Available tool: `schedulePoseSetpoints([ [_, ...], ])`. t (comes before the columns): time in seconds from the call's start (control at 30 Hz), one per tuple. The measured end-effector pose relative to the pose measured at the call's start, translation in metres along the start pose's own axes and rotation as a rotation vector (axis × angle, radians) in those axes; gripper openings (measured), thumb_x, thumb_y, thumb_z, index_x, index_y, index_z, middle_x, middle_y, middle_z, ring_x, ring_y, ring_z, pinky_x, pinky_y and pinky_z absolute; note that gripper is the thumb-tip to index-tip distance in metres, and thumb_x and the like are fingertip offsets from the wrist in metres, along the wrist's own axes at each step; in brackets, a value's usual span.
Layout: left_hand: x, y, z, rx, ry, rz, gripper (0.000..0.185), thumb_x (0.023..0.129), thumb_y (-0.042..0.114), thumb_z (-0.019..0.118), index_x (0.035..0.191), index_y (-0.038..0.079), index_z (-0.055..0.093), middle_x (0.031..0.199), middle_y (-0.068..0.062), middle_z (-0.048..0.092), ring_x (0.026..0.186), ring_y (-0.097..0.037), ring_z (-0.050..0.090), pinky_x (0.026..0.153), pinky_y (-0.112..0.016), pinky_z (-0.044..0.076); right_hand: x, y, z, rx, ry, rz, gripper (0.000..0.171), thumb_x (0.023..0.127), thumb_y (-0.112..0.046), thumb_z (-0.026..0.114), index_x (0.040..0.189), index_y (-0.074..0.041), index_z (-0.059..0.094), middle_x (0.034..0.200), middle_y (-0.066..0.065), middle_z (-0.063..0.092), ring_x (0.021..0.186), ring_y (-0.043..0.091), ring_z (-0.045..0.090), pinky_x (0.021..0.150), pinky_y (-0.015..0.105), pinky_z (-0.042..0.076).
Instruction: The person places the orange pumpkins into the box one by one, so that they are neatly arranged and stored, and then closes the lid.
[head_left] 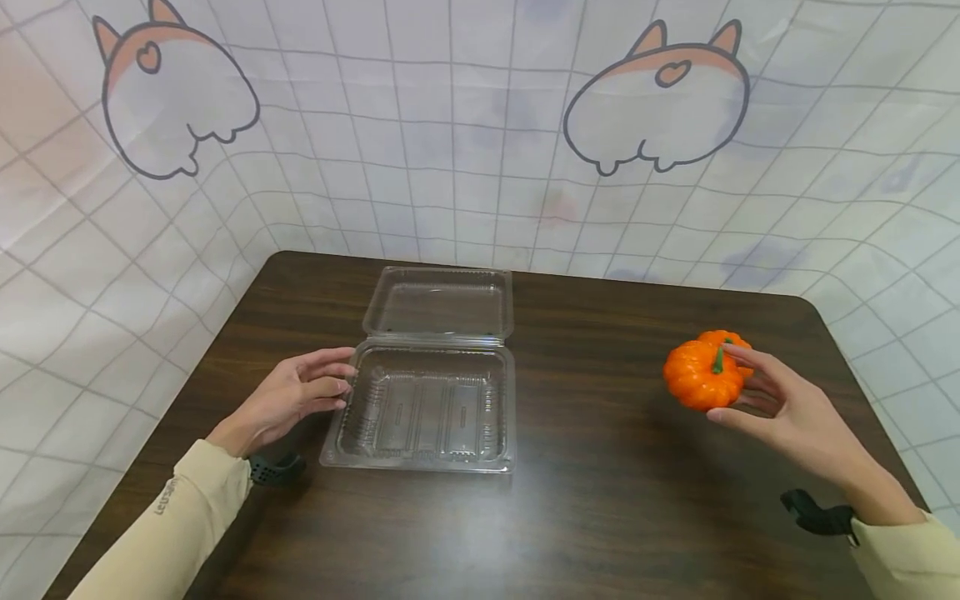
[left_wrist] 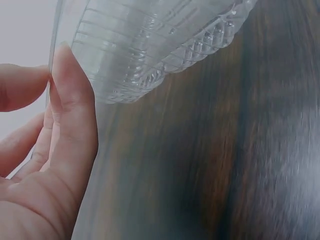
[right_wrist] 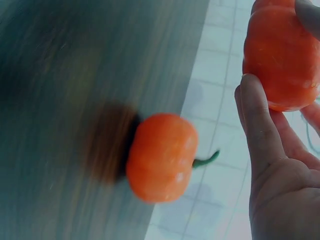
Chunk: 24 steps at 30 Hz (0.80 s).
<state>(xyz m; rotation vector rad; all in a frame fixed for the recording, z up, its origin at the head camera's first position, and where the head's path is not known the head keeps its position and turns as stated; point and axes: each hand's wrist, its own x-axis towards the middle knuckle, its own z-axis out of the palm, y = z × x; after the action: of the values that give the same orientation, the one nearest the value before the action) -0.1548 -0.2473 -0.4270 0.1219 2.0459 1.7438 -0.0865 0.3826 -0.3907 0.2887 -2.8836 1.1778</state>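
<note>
A small orange pumpkin with a green stem is gripped between the thumb and fingers of my right hand; the right wrist view shows the fingers about its sides. Behind it a second orange pumpkin rests on the table, partly hidden in the head view. On the left stands a clear plastic clamshell box, its lid folded back flat toward the wall. My left hand pinches the box's left rim, with thumb and fingertips on either side of the edge in the left wrist view.
The dark wood table has rounded far corners. A white grid-patterned cloth with dog drawings hangs close behind it and along both sides. Each wrist wears a dark strap.
</note>
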Motion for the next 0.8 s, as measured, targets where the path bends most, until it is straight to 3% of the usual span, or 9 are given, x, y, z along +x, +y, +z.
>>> schedulePoseSetpoints([
  [0.17, 0.004, 0.001, 0.008, -0.014, -0.007, -0.007, 0.07, 0.098, 0.011, 0.07, 0.157, -0.003, 0.034, 0.125, 0.002, 0.065, 0.105, -0.007, 0.069, 0.09, -0.026, 0.062, 0.01, -0.016, 0.01, -0.006, -0.014, 0.017, 0.083, 0.086, -0.025, 0.086, 0.157, -0.029, 0.042, 0.153, 0.016, 0.05, 0.108, -0.022, 0.056, 0.085, 0.001, 0.051],
  [0.27, 0.008, 0.0, 0.013, -0.027, -0.012, -0.004, 0.07, 0.098, 0.011, 0.07, 0.157, -0.002, 0.035, 0.126, 0.0, 0.065, 0.105, -0.007, 0.069, 0.09, -0.026, 0.062, 0.017, -0.025, 0.015, 0.006, -0.02, 0.02, 0.082, 0.086, -0.026, 0.086, 0.156, -0.034, 0.043, 0.151, 0.009, 0.051, 0.108, -0.02, 0.058, 0.085, 0.003, 0.052],
  [0.4, 0.01, -0.001, 0.018, -0.043, -0.015, 0.002, 0.069, 0.098, 0.01, 0.069, 0.157, -0.002, 0.035, 0.125, 0.002, 0.065, 0.102, -0.006, 0.069, 0.09, -0.026, 0.063, 0.028, -0.037, 0.021, 0.036, -0.042, -0.013, 0.082, 0.086, -0.026, 0.086, 0.156, -0.032, 0.043, 0.15, 0.002, 0.049, 0.111, -0.017, 0.058, 0.086, 0.004, 0.053],
  [0.63, 0.016, -0.002, 0.027, -0.065, -0.024, 0.01, 0.069, 0.098, 0.011, 0.069, 0.157, 0.0, 0.036, 0.124, 0.005, 0.065, 0.101, -0.005, 0.068, 0.089, -0.026, 0.063, 0.043, -0.054, 0.032, 0.078, -0.08, -0.097, 0.082, 0.086, -0.021, 0.085, 0.156, -0.028, 0.042, 0.15, 0.006, 0.052, 0.112, -0.011, 0.062, 0.09, 0.007, 0.054],
  [0.8, 0.021, -0.003, 0.035, -0.093, -0.032, 0.015, 0.067, 0.098, 0.009, 0.069, 0.157, 0.001, 0.037, 0.124, 0.004, 0.064, 0.102, -0.005, 0.068, 0.089, -0.026, 0.063, 0.051, -0.065, 0.04, 0.085, -0.078, -0.11, 0.082, 0.085, -0.02, 0.087, 0.155, -0.026, 0.044, 0.154, 0.005, 0.051, 0.112, -0.012, 0.063, 0.09, 0.009, 0.055],
])
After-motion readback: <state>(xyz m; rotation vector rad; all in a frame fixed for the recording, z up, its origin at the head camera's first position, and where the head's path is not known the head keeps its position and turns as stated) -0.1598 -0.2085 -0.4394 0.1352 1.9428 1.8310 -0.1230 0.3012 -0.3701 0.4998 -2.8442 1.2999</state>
